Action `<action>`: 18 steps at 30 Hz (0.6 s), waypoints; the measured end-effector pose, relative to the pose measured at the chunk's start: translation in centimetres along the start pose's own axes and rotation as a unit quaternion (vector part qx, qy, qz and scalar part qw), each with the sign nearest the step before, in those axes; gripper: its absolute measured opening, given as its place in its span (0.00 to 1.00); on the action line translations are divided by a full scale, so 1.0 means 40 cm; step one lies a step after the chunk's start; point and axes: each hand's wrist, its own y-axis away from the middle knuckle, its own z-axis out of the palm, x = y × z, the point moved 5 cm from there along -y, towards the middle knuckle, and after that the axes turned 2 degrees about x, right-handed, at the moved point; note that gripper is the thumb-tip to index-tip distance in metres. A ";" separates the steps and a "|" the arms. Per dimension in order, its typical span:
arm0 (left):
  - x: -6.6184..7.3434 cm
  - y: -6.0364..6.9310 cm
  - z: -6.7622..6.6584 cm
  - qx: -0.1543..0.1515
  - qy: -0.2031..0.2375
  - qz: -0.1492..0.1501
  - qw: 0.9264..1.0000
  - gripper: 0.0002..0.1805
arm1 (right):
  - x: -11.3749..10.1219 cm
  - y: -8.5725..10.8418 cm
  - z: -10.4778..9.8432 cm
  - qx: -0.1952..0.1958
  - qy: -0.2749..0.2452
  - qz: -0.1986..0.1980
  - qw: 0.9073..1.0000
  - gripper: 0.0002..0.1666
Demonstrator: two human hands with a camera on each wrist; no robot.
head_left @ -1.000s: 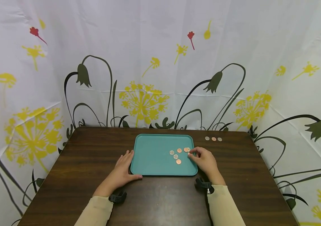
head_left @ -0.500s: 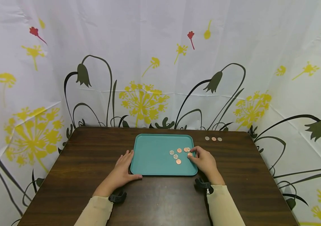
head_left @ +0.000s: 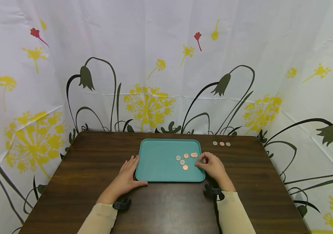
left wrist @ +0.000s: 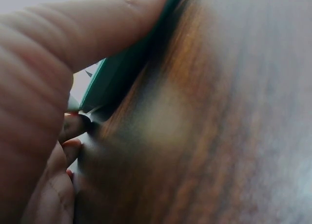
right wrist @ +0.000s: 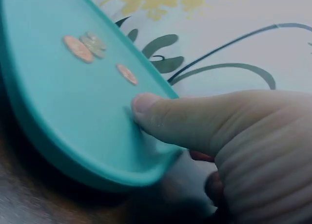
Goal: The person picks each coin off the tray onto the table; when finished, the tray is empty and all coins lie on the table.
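A teal tray [head_left: 157, 162] lies on the brown table. My left hand [head_left: 126, 177] rests along its left side, fingers straight and thumb at the near left corner; in the left wrist view the thumb [left wrist: 112, 27] touches the rim. Over the tray's right side, the thumb and index finger of my right hand [head_left: 213, 166] come together where a copper coin was visible; the coin is now hidden by the fingers. Nearby on the tray lie silver coins [head_left: 182, 162] and copper coins [head_left: 185, 167]. A copper coin and a silver one [head_left: 195, 155] overlap beside the right fingertips.
Beyond the tray's far right corner, a silver coin [head_left: 215, 143], a copper coin [head_left: 221, 143] and another silver coin [head_left: 228, 144] form a row on the table [head_left: 102, 152]. A white flowered curtain [head_left: 166, 65] hangs behind the table. Each wrist wears a black strap.
The copper coin showing between my right thumb and index finger half a second ago is no longer visible; those fingers have closed together and lowered slightly. The left hand and tray stay put.
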 end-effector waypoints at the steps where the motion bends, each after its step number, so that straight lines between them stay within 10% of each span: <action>1: 0.000 0.000 0.000 0.000 0.001 0.000 1.000 0.70 | 0.002 0.000 -0.003 -0.001 -0.020 -0.005 1.000 0.13; 18: 0.004 0.002 -0.002 0.002 0.001 0.003 1.000 0.70 | 0.032 -0.004 -0.033 0.069 -0.193 -0.020 0.979 0.14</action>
